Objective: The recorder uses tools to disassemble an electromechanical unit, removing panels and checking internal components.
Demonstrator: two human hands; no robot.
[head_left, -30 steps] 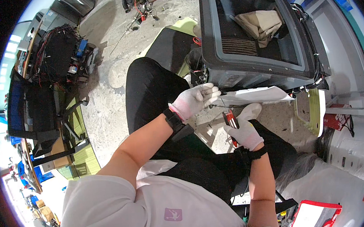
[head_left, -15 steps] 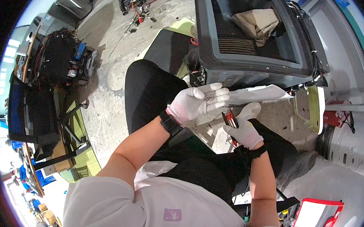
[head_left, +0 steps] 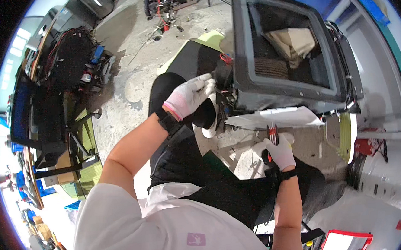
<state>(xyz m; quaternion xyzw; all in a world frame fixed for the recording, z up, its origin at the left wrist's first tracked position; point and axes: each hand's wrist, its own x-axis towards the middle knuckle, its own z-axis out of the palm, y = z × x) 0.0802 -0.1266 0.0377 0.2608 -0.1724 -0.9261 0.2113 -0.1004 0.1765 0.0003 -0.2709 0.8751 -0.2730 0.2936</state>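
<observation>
My left hand (head_left: 190,98), in a white glove with a pinkish cuff, is raised beside the left side of a large dark grey housing (head_left: 291,95). Its fingers are bent together in a cupped shape, and whatever lies inside them is hidden. My right hand (head_left: 281,153), gloved as well, is closed round a slim red-and-black hand tool (head_left: 272,133) that points up and away from me; its exact kind is unclear. In the housing's framed recess lies a crumpled beige cloth (head_left: 292,44) near some ribbing. A white sheet-like piece (head_left: 276,118) runs along the housing's near lower edge.
Red cables and parts (head_left: 166,16) lie on the concrete floor at the back. A black office chair (head_left: 37,113) and a dark wired unit (head_left: 68,60) stand at left. A red-edged case (head_left: 343,242) sits low at right. My knees are below the housing.
My left hand has moved left and away, turning from an open palm with small metal bits to a cupped shape. My right hand, still gripping the tool, appears slightly farther right as the view shifted.
</observation>
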